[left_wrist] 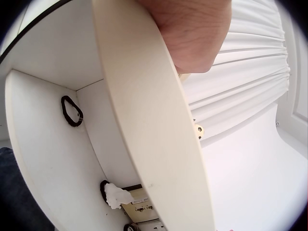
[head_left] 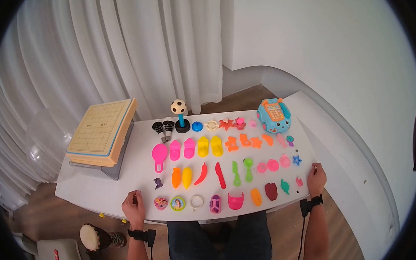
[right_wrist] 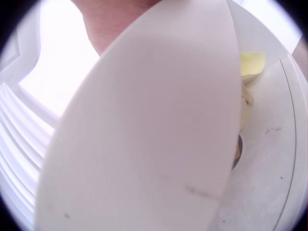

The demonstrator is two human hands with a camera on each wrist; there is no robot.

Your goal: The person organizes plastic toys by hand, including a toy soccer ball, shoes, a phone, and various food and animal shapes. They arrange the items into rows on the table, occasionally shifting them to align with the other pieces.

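Observation:
My left hand [head_left: 134,206] rests at the table's front left edge, fingers loosely curled and holding nothing. At the right end of the white table [head_left: 140,173], my right hand [head_left: 316,179] lies on the edge in the same loose way. Nearest to the left hand are a pink heart-shaped toy [head_left: 161,203] and a small dark purple figure [head_left: 157,183]. A small pink toy [head_left: 299,182] and a blue star [head_left: 296,160] lie beside the right hand. Both wrist views mostly show the table edge, with part of the left hand [left_wrist: 195,33] and right hand [right_wrist: 113,19] above it.
Rows of small colourful toys cover the table, among them yellow slippers [head_left: 203,146] and a red knife [head_left: 220,175]. A toy telephone [head_left: 274,115] and a football on a stand [head_left: 178,107] stand at the back. A board-topped box [head_left: 99,131] occupies the left end.

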